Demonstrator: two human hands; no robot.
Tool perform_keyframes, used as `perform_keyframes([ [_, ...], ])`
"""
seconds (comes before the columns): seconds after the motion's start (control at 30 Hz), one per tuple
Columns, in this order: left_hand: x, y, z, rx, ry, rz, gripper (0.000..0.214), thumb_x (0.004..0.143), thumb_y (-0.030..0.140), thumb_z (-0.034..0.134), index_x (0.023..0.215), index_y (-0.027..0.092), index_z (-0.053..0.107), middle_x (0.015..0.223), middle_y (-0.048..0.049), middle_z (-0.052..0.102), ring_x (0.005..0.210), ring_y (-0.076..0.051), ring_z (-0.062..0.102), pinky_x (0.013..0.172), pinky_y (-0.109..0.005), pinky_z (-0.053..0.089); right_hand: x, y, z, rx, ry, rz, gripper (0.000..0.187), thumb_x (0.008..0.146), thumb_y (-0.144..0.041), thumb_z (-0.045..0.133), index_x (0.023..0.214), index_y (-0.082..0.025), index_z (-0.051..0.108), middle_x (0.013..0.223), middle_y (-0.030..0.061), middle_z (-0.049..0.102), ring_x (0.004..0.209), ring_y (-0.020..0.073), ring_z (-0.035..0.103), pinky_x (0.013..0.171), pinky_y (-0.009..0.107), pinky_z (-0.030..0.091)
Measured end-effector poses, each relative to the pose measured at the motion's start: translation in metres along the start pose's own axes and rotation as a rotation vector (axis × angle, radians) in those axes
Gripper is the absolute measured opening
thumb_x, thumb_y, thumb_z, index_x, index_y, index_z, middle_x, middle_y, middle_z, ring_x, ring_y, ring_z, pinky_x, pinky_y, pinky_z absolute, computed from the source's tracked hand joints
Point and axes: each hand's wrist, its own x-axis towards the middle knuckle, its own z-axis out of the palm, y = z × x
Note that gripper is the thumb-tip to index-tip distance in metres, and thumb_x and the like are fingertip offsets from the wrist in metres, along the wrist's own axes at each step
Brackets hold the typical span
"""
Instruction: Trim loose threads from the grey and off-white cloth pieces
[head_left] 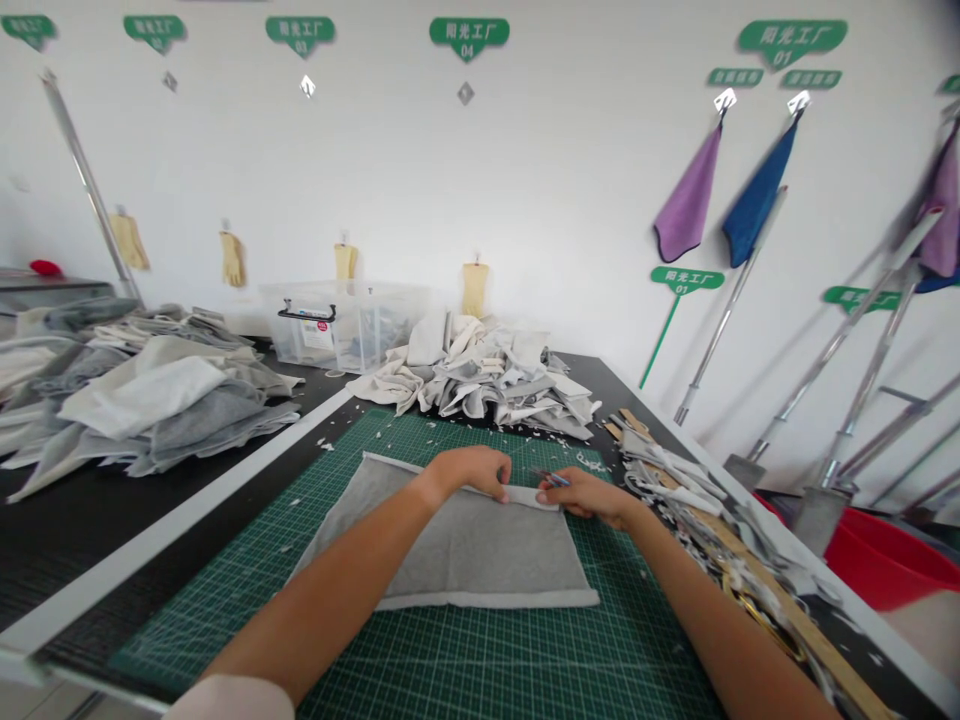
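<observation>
First, the green wall signs read "阳光工厂"; the one at 12 o'clock carries 04, and a larger one at 1 o'clock carries 01. Yellow gloves hang on the white wall, and a purple cloth and a blue cloth hang at 1 o'clock above leaning metal poles. The black worktop carries a green gridded cutting mat. At 11 o'clock stands a clear plastic bin with a black handle and a white label too small to read; dark contents show inside. A red basin sits at 4 o'clock beyond the worktop. Fabric heaps lie at 10 o'clock and 12 o'clock, and white scraps lie at 2 o'clock. The grey fabric sheet lies flat at mat centre. The left hand holds a narrow grip, pinching the sheet's upper edge. Just beside it, the right hand holds a narrow grip on a small blue-handled tool.
</observation>
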Motion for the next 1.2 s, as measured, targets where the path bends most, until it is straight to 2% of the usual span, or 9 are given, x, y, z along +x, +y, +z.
perform_keyframes([
  [0.1,0.003,-0.001,0.003,-0.08,0.013,0.061,0.035,0.074,0.041,0.072,0.103,0.023,0.072,0.09,-0.0025,0.071,0.077,-0.02,0.062,0.064,-0.026,0.042,-0.002,0.001,0.0,0.087,0.015,-0.023,0.049,0.074,-0.058,0.075,0.102,-0.018,0.063,0.051,-0.0116,0.03,0.043,0.0058,0.021,0.039,0.021,0.012],
  [0.23,0.007,-0.018,0.003,-0.228,-0.016,0.075,0.029,0.079,0.039,0.065,0.1,0.021,0.075,0.093,-0.0013,0.073,0.082,-0.018,0.063,0.07,-0.024,0.044,-0.006,0.001,-0.001,0.123,-0.014,-0.078,0.057,0.07,-0.046,0.082,0.116,-0.021,0.059,0.057,-0.0121,0.038,0.044,0.0046,0.024,0.039,0.019,0.016],
  [0.37,0.013,-0.036,0.004,-0.357,-0.082,0.042,0.031,0.08,0.042,0.064,0.099,0.02,0.076,0.099,0.0005,0.074,0.092,-0.018,0.064,0.081,-0.024,0.045,-0.006,0.004,-0.002,0.152,-0.031,-0.09,0.056,0.069,-0.04,0.082,0.115,-0.022,0.058,0.061,-0.0118,0.042,0.044,0.0041,0.025,0.039,0.019,0.017],
  [0.47,0.014,-0.036,0.005,-0.383,-0.098,0.021,0.032,0.08,0.043,0.065,0.099,0.021,0.076,0.1,0.001,0.074,0.094,-0.018,0.064,0.084,-0.024,0.045,-0.003,0.007,-0.001,0.146,0.009,-0.064,0.05,0.071,-0.045,0.08,0.11,-0.02,0.06,0.056,-0.012,0.039,0.043,0.0047,0.024,0.038,0.019,0.016],
  [0.7,0.015,-0.004,0.023,-0.342,0.103,0.082,0.055,0.076,0.044,0.072,0.124,0.021,0.06,0.096,-0.0029,0.07,0.076,-0.017,0.064,0.069,-0.025,0.045,0.006,0.017,-0.003,0.178,0.052,-0.035,0.042,0.078,-0.054,0.075,0.091,-0.018,0.06,0.046,-0.013,0.029,0.041,0.0049,0.017,0.038,0.021,0.01],
  [0.8,0.019,0.006,0.034,-0.343,0.2,0.136,0.051,0.079,0.041,0.071,0.124,0.021,0.058,0.095,-0.0025,0.069,0.076,-0.017,0.063,0.069,-0.025,0.045,0.009,0.022,-0.004,0.206,0.084,-0.014,0.043,0.078,-0.056,0.075,0.081,-0.019,0.054,0.047,-0.0126,0.029,0.042,0.0043,0.018,0.038,0.021,0.01],
  [0.97,0.023,0.01,0.045,-0.419,0.29,0.15,0.052,0.076,0.048,0.074,0.116,0.017,0.063,0.093,-0.0044,0.069,0.077,-0.017,0.062,0.068,-0.025,0.045,0.015,0.028,-0.004,0.249,0.13,0.009,0.044,0.077,-0.058,0.074,0.079,-0.02,0.051,0.049,-0.0125,0.028,0.042,0.0041,0.018,0.038,0.02,0.011],
  [1.07,0.027,0.007,0.049,-0.465,0.354,0.158,0.038,0.085,0.048,0.064,0.104,0.016,0.071,0.092,-0.0055,0.071,0.081,-0.017,0.063,0.07,-0.024,0.044,0.013,0.026,-0.002,0.264,0.154,-0.02,0.041,0.076,-0.054,0.076,0.09,-0.02,0.057,0.051,-0.0128,0.028,0.042,0.0043,0.018,0.038,0.019,0.01],
  [1.2,0.033,-0.001,0.05,-0.532,0.309,0.12,0.039,0.089,0.047,0.057,0.102,0.014,0.074,0.092,-0.0052,0.073,0.081,-0.017,0.062,0.07,-0.024,0.042,0.008,0.021,0.001,0.305,0.167,-0.114,0.05,0.074,-0.045,0.081,0.112,-0.025,0.055,0.057,-0.0131,0.032,0.043,0.0041,0.018,0.037,0.018,0.009],
])
